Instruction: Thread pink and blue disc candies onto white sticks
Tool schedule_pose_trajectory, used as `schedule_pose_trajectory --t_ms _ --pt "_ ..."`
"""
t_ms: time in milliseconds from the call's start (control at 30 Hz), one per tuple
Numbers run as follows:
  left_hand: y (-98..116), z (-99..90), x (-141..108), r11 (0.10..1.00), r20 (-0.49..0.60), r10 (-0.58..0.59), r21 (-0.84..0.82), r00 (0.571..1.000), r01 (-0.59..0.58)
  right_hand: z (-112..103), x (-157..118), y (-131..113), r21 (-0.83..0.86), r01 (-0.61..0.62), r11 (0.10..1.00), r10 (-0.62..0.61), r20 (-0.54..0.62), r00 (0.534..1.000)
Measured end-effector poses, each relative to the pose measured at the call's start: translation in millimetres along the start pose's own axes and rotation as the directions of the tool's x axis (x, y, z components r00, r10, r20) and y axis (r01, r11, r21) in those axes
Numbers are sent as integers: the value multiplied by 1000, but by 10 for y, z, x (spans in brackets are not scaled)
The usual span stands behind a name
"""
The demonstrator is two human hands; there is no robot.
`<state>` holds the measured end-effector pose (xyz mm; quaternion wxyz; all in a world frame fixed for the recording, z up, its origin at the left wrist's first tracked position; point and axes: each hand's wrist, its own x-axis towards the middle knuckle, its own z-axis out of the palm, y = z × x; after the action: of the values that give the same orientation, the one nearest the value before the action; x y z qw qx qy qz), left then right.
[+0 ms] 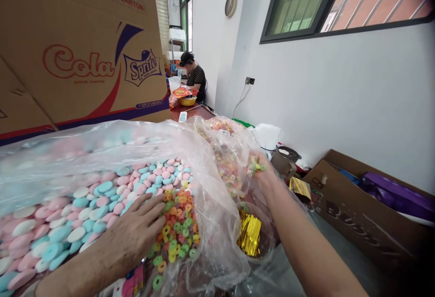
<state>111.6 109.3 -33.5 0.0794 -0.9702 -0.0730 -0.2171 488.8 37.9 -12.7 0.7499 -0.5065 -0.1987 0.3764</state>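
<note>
Pink, blue and white round candies [84, 213] spread in a clear plastic bag [217, 224] at the left and middle. Beside them lies a pile of colourful ring candies [181, 224]. My left hand [139, 227] rests at that pile's left edge, palm down, fingers spread and holding nothing. My right hand [260, 168] is at the right side of a second clear bag [231, 161] of ring candies, its fingers closed round several green and yellow rings. Below it, a round clear container [268, 238] holds gold twist ties [250, 233].
A large cardboard carton [81, 30] stands at the back left. At the right are a lidded mug [284, 161], a gold packet [300, 189] and an open cardboard box [360, 224]. A person [196, 77] sits at the far end of the table.
</note>
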Motion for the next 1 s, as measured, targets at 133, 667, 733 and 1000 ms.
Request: schedule_pose_trajectory --t_ms 133,667,733,1000 --pt "4 -96 14 999 51 18 44 999 -20 -163 -200 -291 97 -17 995 29 -120 992" --pt "91 -138 3 869 -149 -485 -190 861 457 1788 -1015 165 -51 142 989 -140 32 990" --pt "67 -70 -50 849 -143 -522 -189 841 494 1907 -1020 406 -287 330 899 -299 145 943" --pt "111 -191 -159 894 -122 -440 -151 890 422 1822 -1102 531 -675 695 246 -198 667 718"
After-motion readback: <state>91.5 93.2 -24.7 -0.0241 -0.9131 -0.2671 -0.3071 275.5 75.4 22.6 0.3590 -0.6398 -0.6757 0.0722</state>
